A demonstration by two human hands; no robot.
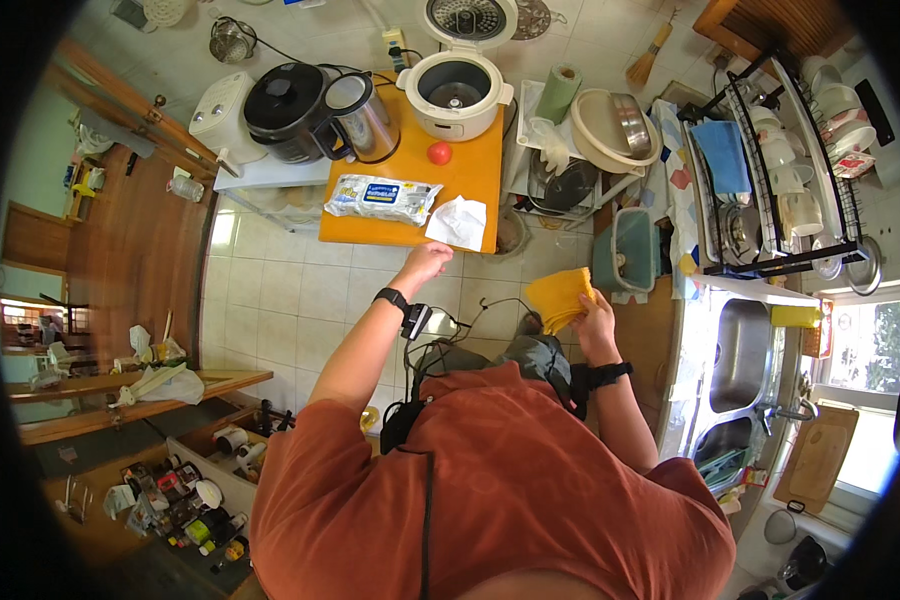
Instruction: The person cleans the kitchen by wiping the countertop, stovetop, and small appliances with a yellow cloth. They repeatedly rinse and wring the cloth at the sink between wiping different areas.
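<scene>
My right hand [596,324] holds a folded yellow cloth [561,300] over the tiled floor. My left hand [427,260] is at the front edge of an orange-yellow tabletop [375,237], its fingers curled in and nothing visible in them. Just beyond it lies a crumpled white wipe [457,223]. To its left is a packet of wet wipes [382,199] bearing writing. A small red round object [439,154] sits in front of a white rice cooker [454,120], whose lid [469,19] stands raised. Inside the cooker a round metal base with a central knob shows.
A steel electric kettle [364,120], a black-lidded cooker [285,112] and a white appliance [225,112] stand at left. On the right are a cream basin [592,142], a teal bin [624,247], a dish rack [776,259] and a sink [739,360]. Cables hang near my legs.
</scene>
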